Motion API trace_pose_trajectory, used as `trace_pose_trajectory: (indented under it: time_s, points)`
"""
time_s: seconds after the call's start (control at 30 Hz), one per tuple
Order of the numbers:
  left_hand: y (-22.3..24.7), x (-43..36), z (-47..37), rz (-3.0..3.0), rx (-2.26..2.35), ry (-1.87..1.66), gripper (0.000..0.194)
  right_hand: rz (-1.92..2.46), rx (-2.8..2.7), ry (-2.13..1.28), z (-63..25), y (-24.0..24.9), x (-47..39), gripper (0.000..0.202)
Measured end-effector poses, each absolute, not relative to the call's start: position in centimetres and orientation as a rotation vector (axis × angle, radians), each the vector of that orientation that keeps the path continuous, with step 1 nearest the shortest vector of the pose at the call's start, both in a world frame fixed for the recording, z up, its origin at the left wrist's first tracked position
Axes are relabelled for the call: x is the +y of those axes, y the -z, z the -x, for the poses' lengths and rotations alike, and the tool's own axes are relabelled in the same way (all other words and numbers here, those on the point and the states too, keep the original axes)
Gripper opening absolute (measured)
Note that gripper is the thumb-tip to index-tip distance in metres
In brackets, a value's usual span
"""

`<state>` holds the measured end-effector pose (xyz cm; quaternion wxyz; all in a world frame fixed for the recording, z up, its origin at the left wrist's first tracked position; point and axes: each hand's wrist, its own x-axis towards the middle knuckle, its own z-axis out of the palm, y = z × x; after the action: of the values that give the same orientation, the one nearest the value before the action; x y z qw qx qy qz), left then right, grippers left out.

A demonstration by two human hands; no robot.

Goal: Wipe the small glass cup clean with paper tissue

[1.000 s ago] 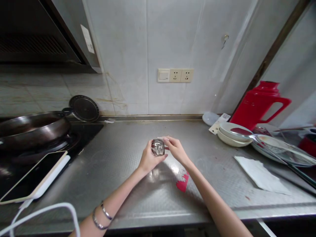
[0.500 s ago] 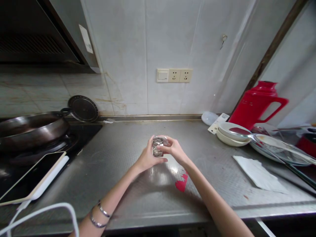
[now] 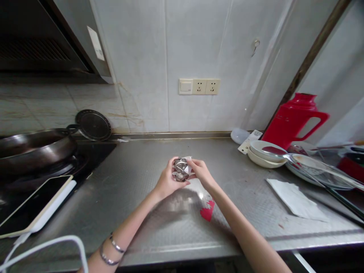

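Note:
A small silvery, crinkled foil-wrapped item point(image 3: 181, 170) is held between both hands above the middle of the steel counter point(image 3: 136, 159). My left hand point(image 3: 167, 180) cups it from the left, with the thumb along its lower side. From the right, my right hand point(image 3: 200, 172) pinches a pale flap of the wrapping at the upper right edge. What lies inside the foil cannot be made out. A torn red scrap point(image 3: 207, 211) lies on the counter below my right hand.
At left, a pan point(image 3: 36, 148) sits on the black stove beside a phone point(image 3: 31, 208) with a white cable. Stacked bowls point(image 3: 265, 161), a red thermos point(image 3: 290, 121), plates point(image 3: 309, 172) and a white napkin point(image 3: 295, 199) occupy the right side.
More of the crinkled foil faces the camera, and a pale flap now stands out at its upper right. My right fingers have shifted from the foil's front to that edge.

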<state>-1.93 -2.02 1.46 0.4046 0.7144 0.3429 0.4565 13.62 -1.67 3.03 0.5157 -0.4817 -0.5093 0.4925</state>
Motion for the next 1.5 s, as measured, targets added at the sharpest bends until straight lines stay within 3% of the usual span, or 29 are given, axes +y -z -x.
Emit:
trace_pose_trajectory:
  time_s: [0.27, 0.47, 0.7, 0.83, 1.03, 1.23, 1.5]
  points:
    - [-0.9, -1.8, 1.7, -1.798, 0.938, -1.170, 0.079, 1.217, -1.440, -0.392, -14.2, -3.6, -2.4, 0.039]
    - [0.0, -1.4, 1.6, -1.822, 0.931, -1.190, 0.080, 0.942, -1.642, -0.558, -13.2, -3.9, -3.5, 0.027]
    - [0.3, -0.5, 1.6, -1.680, 0.837, -1.248, 0.072, 0.697, -1.849, -0.292, -12.7, -3.1, -3.8, 0.028]
    - [0.2, -0.2, 1.7, -1.620, 0.852, -1.245, 0.076, 0.681, -1.784, -0.355, -12.7, -3.1, -4.0, 0.026]
    - [-0.2, -1.1, 1.6, -1.708, 0.878, -1.172, 0.077, 0.999, -1.413, -0.363, -13.0, -3.3, -3.4, 0.028]
    - [0.0, -1.1, 1.3, -1.726, 0.802, -1.176, 0.080, 0.853, -1.725, -0.382, -12.8, -3.1, -3.3, 0.026]
    - [-0.2, -0.7, 1.6, -1.596, 0.896, -1.167, 0.074, 0.684, -1.887, -0.140, -12.8, -2.8, -3.5, 0.036]
